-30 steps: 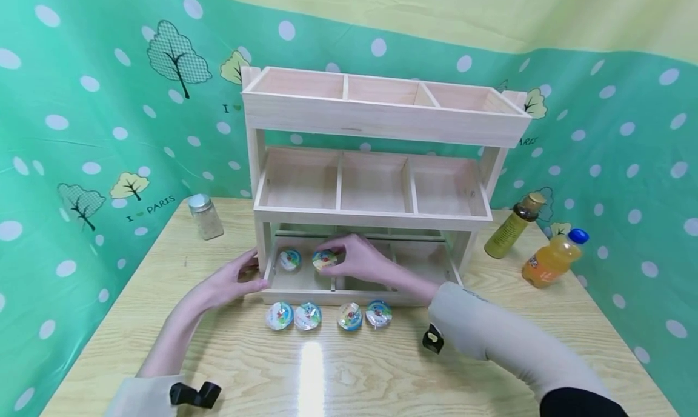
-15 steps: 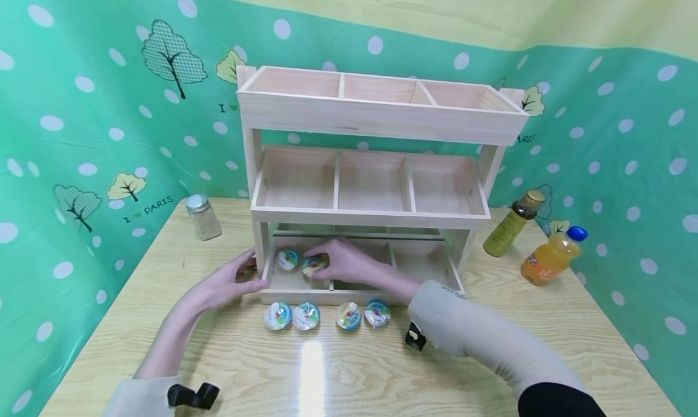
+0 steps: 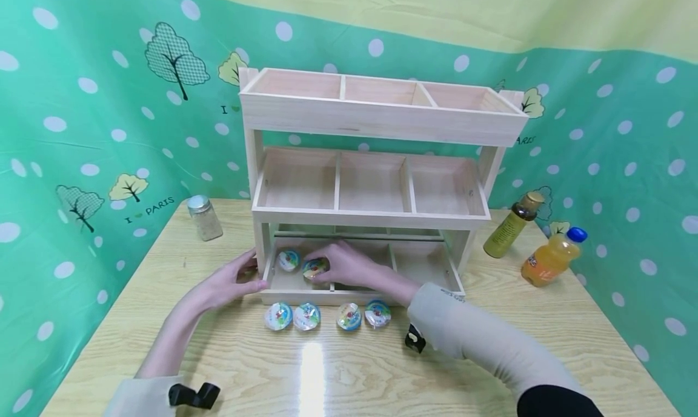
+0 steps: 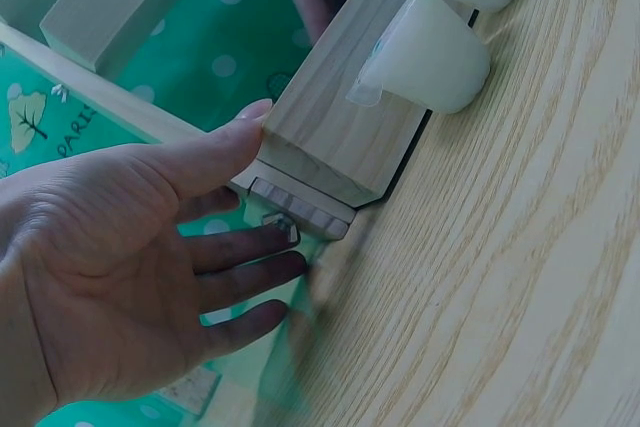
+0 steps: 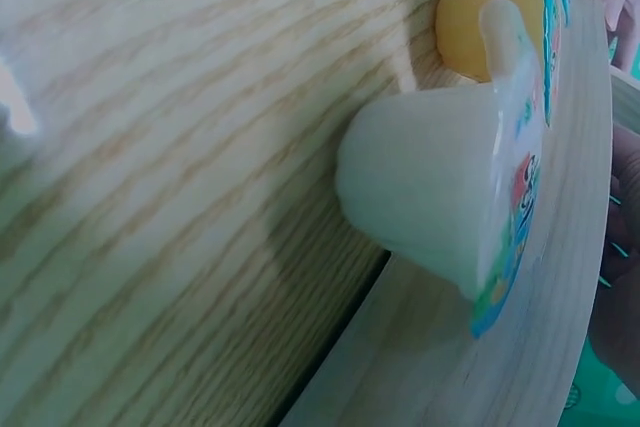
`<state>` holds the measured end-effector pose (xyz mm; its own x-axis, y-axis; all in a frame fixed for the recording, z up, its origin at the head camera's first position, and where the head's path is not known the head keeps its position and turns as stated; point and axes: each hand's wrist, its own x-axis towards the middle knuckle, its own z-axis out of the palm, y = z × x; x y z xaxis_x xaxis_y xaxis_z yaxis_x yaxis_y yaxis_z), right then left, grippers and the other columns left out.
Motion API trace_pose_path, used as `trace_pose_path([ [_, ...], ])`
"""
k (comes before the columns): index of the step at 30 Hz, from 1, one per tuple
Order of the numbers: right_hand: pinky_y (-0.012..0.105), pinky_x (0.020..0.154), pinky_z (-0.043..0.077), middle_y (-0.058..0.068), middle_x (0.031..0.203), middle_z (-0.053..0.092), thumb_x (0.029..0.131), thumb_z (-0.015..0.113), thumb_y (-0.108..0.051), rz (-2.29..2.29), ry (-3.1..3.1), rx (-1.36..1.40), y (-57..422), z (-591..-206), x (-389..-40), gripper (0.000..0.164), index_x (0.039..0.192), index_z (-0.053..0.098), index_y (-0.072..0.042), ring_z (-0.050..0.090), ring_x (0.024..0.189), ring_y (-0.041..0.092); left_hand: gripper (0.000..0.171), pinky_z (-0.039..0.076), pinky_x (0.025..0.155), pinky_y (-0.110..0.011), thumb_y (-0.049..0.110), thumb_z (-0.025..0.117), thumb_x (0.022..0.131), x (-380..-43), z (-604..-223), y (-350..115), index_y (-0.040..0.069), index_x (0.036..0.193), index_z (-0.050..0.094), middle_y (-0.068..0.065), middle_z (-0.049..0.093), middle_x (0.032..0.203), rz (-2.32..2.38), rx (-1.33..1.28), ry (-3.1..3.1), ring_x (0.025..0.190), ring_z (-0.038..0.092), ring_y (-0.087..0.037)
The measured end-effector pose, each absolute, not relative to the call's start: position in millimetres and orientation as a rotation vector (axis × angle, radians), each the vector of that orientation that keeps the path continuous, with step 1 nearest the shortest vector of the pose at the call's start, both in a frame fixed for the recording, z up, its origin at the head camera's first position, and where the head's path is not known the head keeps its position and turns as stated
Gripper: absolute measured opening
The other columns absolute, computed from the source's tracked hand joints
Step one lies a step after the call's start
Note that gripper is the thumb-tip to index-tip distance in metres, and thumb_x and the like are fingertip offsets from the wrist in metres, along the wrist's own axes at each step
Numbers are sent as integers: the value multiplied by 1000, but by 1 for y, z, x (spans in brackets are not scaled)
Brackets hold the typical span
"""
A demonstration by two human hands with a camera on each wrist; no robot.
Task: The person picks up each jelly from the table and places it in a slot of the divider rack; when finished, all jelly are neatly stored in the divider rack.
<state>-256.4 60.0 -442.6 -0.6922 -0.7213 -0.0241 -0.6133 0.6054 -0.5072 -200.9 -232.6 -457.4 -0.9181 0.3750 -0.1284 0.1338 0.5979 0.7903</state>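
A pale wooden three-tier rack stands on the table. Over the left compartment of its bottom tray, my right hand pinches a jelly cup with a printed lid. A second jelly cup sits to the left in that same compartment. My left hand is at the tray's left end; in the left wrist view its thumb touches the tray corner and its other fingers reach along the end, loosely extended. In the right wrist view, my right hand is mostly hidden behind the tray front.
Several jelly cups line the tray's front, including a white one and a yellow one. A lidded shaker jar stands at left. To the right are a green-labelled bottle and an orange drink bottle. A patterned curtain hangs behind.
My right hand has moved left with the jelly cup, bringing it closer to the other cup in the compartment. The left hand keeps its place at the tray's end.
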Motion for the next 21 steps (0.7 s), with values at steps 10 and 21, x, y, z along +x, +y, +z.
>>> trace_pose_path([
  [10,20,54,47,6,112,79,92,78,-32,-831,2560,-1041,73,-434,-251,56,142,62,-14,41,46,3,92,34,117,-72,31,70,98,-200,-459,-233,-1,163,14,-37,41,155,1237,425,2555,143,40,-56],
  [21,43,111,54,-1,133,72,88,81,-22,-1265,2716,-1054,113,-423,-217,44,131,71,-18,67,126,21,91,35,116,-72,31,69,99,-200,-458,-233,0,164,14,-37,39,156,1230,420,2547,143,40,-56],
])
